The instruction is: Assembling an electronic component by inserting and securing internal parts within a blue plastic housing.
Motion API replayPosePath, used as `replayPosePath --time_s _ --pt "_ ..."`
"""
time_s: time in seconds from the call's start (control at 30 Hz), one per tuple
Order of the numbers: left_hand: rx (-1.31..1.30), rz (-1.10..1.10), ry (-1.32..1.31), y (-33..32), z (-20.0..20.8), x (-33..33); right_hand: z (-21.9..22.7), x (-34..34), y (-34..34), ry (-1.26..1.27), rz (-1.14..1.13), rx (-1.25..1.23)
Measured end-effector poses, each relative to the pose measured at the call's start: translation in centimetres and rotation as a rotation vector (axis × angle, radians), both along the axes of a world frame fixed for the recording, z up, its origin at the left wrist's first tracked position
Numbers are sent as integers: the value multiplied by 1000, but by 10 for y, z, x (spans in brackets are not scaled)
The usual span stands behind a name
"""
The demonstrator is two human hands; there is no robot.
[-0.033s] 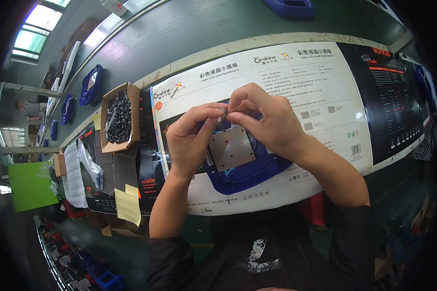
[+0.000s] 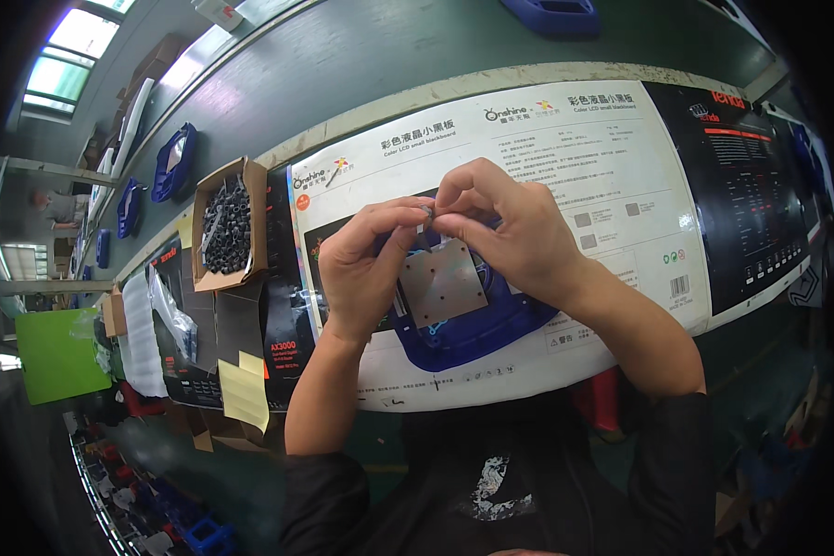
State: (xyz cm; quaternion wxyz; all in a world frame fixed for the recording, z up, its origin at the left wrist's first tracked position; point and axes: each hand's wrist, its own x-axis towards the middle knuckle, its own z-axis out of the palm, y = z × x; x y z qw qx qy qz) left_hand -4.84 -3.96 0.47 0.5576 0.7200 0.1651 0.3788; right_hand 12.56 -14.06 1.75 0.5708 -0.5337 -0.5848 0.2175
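Note:
A blue plastic housing (image 2: 491, 339) lies in front of me on the cardboard. Set in it is a square, shiny metal plate (image 2: 443, 289) with small dark holes or dots. Above the plate's far edge, my left hand (image 2: 361, 269) pinches a small grey part (image 2: 426, 219) between thumb and forefinger. My right hand (image 2: 514, 222) is closed at that same part from the other side, its thumb and fingertips pressed together. A dark strip (image 2: 423, 243) shows below the fingertips, over the plate. The fingers hide most of the small part, so its kind cannot be made out.
An open cardboard box (image 2: 260, 218) of small black parts stands to the left. Printed cardboard (image 2: 621, 167) covers the bench. More blue housings (image 2: 174, 162) lie on the green surface beyond, left and far. Yellow paper (image 2: 244, 394) and a clear plastic bag (image 2: 174, 320) lie at left.

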Motion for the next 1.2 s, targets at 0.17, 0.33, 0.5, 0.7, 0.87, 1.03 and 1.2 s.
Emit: replayPosePath --time_s 0.17,0.33,0.5,0.7,0.87,1.03,1.2 --pt "343 127 77 0 4 3 2 -2 0 250 61 -89" --pt "589 183 106 -3 8 3 11 5 -1 119 109 -200" --pt "611 196 119 -8 4 5 1 5 2 -124 25 -32" --pt "443 147 154 -11 7 4 1 3 5 -315 -103 24" --pt "379 -13 175 -11 9 3 12 5 1 -159 -160 -49" --pt "390 -89 185 -13 15 6 15 6 5 -73 -214 11" --pt "312 -74 144 -6 14 -1 27 0 16 148 -128 -35"
